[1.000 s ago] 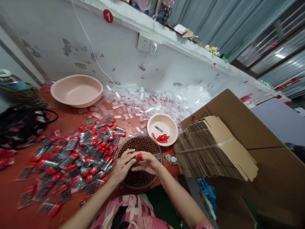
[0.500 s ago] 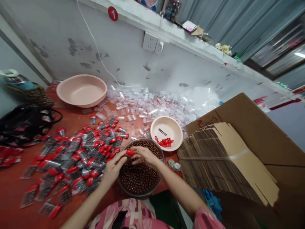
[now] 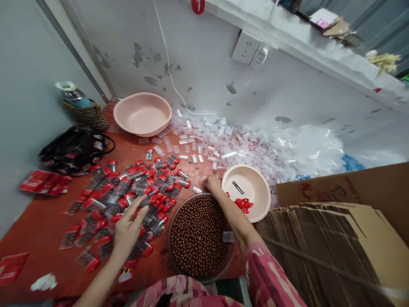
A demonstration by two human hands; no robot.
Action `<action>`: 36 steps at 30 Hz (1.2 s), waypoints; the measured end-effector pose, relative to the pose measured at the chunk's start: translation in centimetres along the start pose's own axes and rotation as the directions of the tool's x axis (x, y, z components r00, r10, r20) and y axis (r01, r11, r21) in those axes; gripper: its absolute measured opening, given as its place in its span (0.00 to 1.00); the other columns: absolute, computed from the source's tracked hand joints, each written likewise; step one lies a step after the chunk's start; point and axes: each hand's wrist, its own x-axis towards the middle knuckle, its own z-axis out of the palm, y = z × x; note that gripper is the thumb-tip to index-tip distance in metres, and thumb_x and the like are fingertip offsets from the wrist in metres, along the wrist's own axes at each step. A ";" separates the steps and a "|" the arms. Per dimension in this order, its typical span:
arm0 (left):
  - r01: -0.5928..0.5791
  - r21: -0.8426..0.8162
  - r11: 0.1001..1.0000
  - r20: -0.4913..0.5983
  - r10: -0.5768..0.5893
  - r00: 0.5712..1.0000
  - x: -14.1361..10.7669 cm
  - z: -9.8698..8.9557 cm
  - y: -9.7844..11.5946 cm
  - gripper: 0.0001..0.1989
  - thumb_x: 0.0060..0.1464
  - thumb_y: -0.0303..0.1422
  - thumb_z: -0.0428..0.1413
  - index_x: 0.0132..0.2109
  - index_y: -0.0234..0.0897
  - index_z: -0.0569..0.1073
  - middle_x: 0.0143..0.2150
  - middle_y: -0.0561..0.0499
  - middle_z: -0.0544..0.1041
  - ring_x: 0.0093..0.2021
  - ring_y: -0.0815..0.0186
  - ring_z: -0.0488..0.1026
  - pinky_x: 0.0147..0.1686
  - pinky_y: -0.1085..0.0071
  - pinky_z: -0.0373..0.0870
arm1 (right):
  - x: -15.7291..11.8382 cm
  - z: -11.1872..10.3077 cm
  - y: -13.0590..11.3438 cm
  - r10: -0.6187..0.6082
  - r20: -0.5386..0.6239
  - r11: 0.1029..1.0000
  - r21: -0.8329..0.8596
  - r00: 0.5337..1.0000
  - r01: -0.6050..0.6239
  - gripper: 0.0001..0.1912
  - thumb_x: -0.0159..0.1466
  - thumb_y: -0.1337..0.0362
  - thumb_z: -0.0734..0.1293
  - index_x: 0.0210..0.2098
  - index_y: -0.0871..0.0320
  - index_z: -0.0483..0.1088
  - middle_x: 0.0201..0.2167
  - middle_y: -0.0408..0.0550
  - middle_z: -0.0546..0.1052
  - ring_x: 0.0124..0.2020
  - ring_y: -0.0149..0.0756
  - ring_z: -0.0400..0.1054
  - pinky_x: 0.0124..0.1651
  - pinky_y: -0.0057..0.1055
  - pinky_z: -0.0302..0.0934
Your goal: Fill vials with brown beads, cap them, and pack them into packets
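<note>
My left hand [image 3: 128, 226] is over the pile of small clear containers with red caps [image 3: 123, 187], filled with dark beads. Its thumb and index finger are stretched apart with nothing between them. Beyond the large bowl of brown beads [image 3: 200, 234], my right hand [image 3: 213, 184] reaches down to the table beside the loose clear plastic tubes [image 3: 200, 159]. Its fingers are bent and mostly hidden, so a grip cannot be made out. A clear tube [image 3: 228, 237] lies on the beads at the bowl's right side, under my right forearm.
A cream bowl [image 3: 262, 187] with red caps [image 3: 244, 205] and a dark strip stands right of the beads. Flattened cardboard [image 3: 313, 247] fills the right side. A pink basin [image 3: 143, 128] and a black bag [image 3: 75, 149] stand at the back left.
My hands have parted from the red-capped piece held over the beads. The left moved onto the filled pile, the right forward past the bead bowl. The view has shifted too.
</note>
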 end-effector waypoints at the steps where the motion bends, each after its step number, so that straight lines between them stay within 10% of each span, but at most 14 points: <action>1: 0.009 -0.023 1.000 0.033 -0.008 0.999 -0.3 0.4 0.0 0.20 0.49 0.41 0.51 0.50 0.41 0.69 0.52 0.51 0.70 0.52 0.60 0.65 0.53 0.64 0.57 | 0.2 0.1 0.1 -0.022 0.000 1.000 -0.013 1.000 0.022 0.14 0.60 0.61 0.62 0.42 0.65 0.65 0.42 0.53 0.70 0.42 0.40 0.65 0.45 0.42 0.58; 11: 0.037 -0.197 0.980 0.314 0.028 0.949 -2.6 2.9 0.1 0.20 0.49 0.40 0.51 0.49 0.39 0.69 0.50 0.46 0.71 0.50 0.59 0.67 0.51 0.59 0.60 | -7.5 -3.3 0.9 -0.472 -0.059 0.877 0.073 0.880 0.476 0.20 0.56 0.64 0.63 0.48 0.58 0.59 0.45 0.48 0.67 0.43 0.34 0.62 0.44 0.30 0.57; 17: -0.018 -0.217 0.976 0.389 0.104 0.915 -4.3 3.0 1.1 0.19 0.50 0.39 0.51 0.47 0.37 0.70 0.48 0.47 0.73 0.48 0.60 0.68 0.50 0.62 0.61 | -14.0 -0.3 0.6 -0.671 0.050 0.737 -0.066 0.740 0.673 0.11 0.58 0.75 0.58 0.39 0.61 0.64 0.40 0.54 0.66 0.46 0.41 0.56 0.49 0.40 0.52; 24: -0.087 -0.211 0.974 0.434 0.173 0.884 -5.7 2.4 0.5 0.18 0.50 0.39 0.50 0.47 0.37 0.71 0.46 0.47 0.74 0.47 0.61 0.69 0.49 0.62 0.62 | -16.9 5.0 -0.6 -0.636 0.023 0.768 0.123 0.772 0.629 0.12 0.52 0.76 0.63 0.36 0.60 0.66 0.38 0.50 0.68 0.43 0.38 0.59 0.47 0.36 0.54; 30: -0.140 -0.182 0.973 0.483 0.212 0.849 -6.0 2.7 0.3 0.18 0.51 0.38 0.48 0.47 0.38 0.70 0.48 0.47 0.73 0.48 0.62 0.68 0.50 0.63 0.61 | -19.5 4.9 0.8 -0.484 -0.117 0.759 0.436 0.867 0.483 0.21 0.52 0.70 0.65 0.46 0.57 0.60 0.42 0.46 0.69 0.43 0.35 0.64 0.46 0.33 0.58; 36: -0.116 -0.236 0.965 0.658 0.247 0.711 -6.8 5.3 1.4 0.23 0.51 0.37 0.48 0.55 0.37 0.63 0.54 0.46 0.67 0.54 0.62 0.63 0.54 0.61 0.56 | -22.0 3.7 0.0 -0.398 -0.138 0.608 0.700 0.907 0.374 0.26 0.51 0.66 0.67 0.49 0.55 0.59 0.43 0.45 0.71 0.42 0.35 0.67 0.44 0.32 0.61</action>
